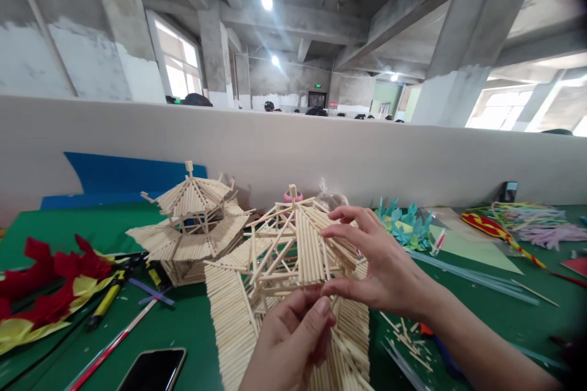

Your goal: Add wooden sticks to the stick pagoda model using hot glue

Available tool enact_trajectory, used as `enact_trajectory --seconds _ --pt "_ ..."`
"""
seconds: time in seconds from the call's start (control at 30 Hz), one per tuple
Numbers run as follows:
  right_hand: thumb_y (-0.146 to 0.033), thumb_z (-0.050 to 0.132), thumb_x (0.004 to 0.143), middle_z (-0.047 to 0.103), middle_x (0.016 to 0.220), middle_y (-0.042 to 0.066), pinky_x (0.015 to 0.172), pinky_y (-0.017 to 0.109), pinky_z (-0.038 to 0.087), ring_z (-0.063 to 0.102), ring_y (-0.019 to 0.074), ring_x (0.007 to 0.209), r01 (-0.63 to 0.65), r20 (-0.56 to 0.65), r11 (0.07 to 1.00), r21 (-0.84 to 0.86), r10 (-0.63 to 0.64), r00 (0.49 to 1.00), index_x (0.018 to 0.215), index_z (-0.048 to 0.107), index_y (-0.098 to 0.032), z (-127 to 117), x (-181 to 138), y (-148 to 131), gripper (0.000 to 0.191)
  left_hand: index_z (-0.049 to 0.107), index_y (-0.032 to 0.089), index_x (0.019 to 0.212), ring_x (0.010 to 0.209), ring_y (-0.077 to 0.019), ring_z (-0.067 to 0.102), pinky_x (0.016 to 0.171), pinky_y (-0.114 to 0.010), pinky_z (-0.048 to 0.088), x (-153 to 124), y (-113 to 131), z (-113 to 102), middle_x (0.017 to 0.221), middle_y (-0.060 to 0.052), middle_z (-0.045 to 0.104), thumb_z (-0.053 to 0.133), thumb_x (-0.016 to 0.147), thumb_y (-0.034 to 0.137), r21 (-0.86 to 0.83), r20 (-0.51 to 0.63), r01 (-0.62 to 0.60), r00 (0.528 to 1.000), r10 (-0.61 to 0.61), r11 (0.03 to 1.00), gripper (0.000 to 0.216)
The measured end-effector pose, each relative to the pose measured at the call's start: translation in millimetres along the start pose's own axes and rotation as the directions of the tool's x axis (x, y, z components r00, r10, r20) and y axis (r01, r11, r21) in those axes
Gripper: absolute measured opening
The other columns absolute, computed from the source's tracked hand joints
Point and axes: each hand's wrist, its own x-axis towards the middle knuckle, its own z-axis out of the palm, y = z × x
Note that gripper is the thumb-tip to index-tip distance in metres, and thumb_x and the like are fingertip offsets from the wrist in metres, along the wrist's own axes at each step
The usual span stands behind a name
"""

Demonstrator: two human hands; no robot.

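A pavilion model built of thin wooden sticks [232, 324] stands right in front of me, its upper roof partly covered and partly open frame. My right hand [367, 256] is at the right side of that roof, thumb and fingers spread apart around its edge. Below the roof's front edge is my left hand [298, 336], its thumb and fingertips pinched together; whatever lies between them is too hidden to name. A second, finished-looking stick pavilion [190, 232] stands behind to the left.
On the green table lie a phone [153, 369], yellow-handled pliers [107, 299], red felt [41, 269] and stick offcuts [408, 342]. Clear glue sticks [472, 278] and a teal paper craft [406, 226] are at right. A white partition [293, 146] runs behind.
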Motion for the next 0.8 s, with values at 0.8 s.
enact_trajectory --seconds 0.8 --pt "-0.042 0.071 0.065 0.041 0.121 0.008 0.093 0.042 0.037 0.038 0.0250 0.113 0.024 -0.039 0.998 0.065 -0.021 0.999 0.120 0.045 -0.022 8 -5 10 0.065 0.070 0.016 0.076 0.045 -0.0047 0.043 0.046 -0.017 0.027 9 -5 -7 0.058 0.001 0.061 0.074 0.065 0.032 -0.074 0.106 0.017 0.994 -0.009 0.997 0.020"
